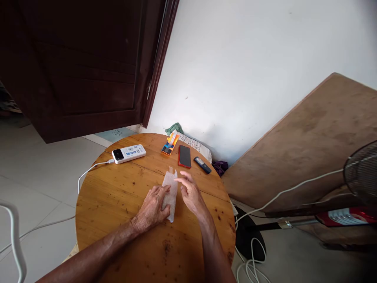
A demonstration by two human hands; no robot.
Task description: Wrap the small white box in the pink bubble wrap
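Observation:
A whitish, translucent wrapped packet (173, 192), perhaps foam or plastic wrap, lies lengthwise on the round wooden table (106, 196). Small strips like clear tape stick out from its far end. My left hand (153, 206) rests on the packet's left side, its fingers and thumb spread over the surface. Beside the packet's right edge is my right hand (191, 192), with its fingers stretched apart and the index fingertip close to the packet's far right corner. Whether that fingertip touches the packet I cannot tell.
Toward the table's far side are a white power bank (129, 153) with a plugged-in cable, an orange-and-blue box (170, 143), a red-edged phone (184, 156) and a dark handset (202, 165). A wooden board (309, 137) leans on the wall at right, near a fan (362, 173).

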